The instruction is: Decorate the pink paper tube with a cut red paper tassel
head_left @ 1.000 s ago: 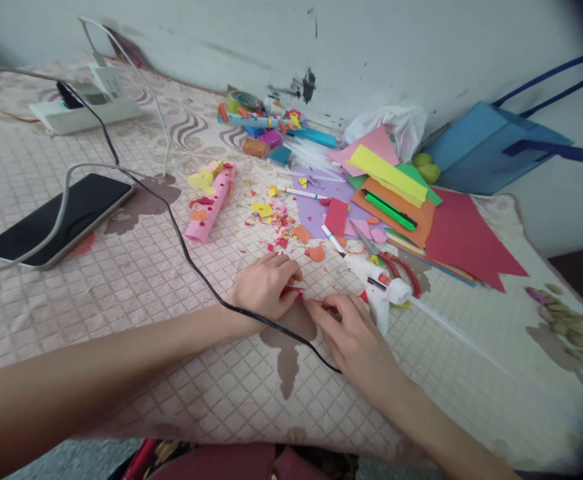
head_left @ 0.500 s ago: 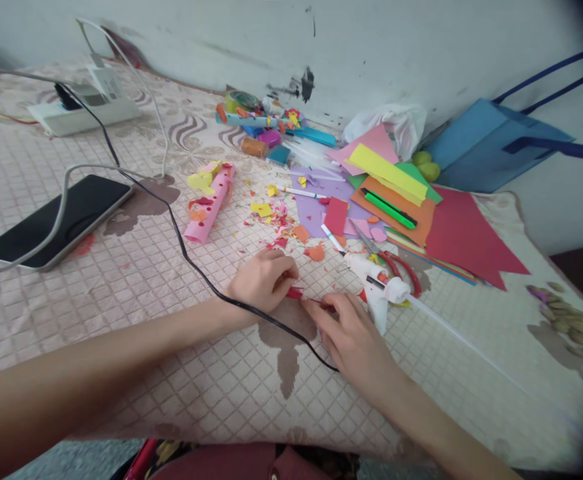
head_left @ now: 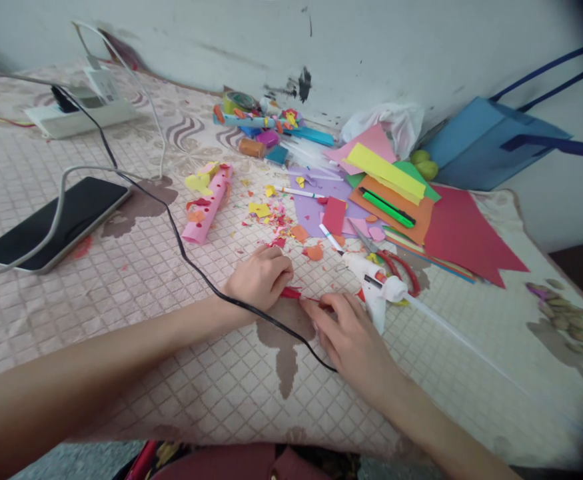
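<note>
Between my hands a small red paper piece [head_left: 291, 293] lies low over the tablecloth, drawn out to a thin end on the right. My left hand [head_left: 258, 277] is closed, its curled fingers holding the paper's left side. The fingertips of my right hand [head_left: 354, 333] pinch the thin right end, and part of it is hidden under them. A black cable [head_left: 271, 319] runs across my left wrist and down to my right hand. Just right of my right hand lies a white glue gun [head_left: 375, 307] with a long clear glue stick in its back.
Paper scraps [head_left: 276, 223] lie beyond my hands, beside a decorated pink paper tube [head_left: 208, 203]. Red-handled scissors [head_left: 406, 270], a green cutter [head_left: 388, 208] and coloured sheets [head_left: 466, 233] are on the right. A phone [head_left: 54, 220] and a power strip [head_left: 81, 117] are on the left.
The red paper shows slightly more between my hands, as my left hand has shifted a little to the left. My right hand keeps nearly the same place.
</note>
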The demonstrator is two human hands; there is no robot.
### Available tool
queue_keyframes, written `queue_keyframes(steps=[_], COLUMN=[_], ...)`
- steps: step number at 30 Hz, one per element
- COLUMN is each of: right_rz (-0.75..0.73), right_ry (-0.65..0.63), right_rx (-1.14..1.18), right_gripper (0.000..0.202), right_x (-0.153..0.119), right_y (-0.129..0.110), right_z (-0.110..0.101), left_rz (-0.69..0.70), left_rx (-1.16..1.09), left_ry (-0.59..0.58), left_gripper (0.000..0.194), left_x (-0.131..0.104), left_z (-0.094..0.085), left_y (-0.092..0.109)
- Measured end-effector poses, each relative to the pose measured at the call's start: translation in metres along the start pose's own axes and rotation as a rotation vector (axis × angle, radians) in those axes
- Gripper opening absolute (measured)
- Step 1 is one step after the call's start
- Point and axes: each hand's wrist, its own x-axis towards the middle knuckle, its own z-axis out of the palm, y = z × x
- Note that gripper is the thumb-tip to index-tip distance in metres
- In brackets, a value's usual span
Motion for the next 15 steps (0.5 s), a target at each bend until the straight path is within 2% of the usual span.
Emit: queue_keyframes(steps=[15], right_rz=[-0.007], right_ry=[-0.027], right_rx=[-0.018], right_gripper=[0.039], right_x=[-0.0006], right_y=[0.0014], right_z=[0.0024], left_rz=[-0.054], left_rx=[0.048], left_ry=[-0.048], left_gripper=[0.004], left_x=[0.0004], left_z=[0.0033], left_y=[0.0053])
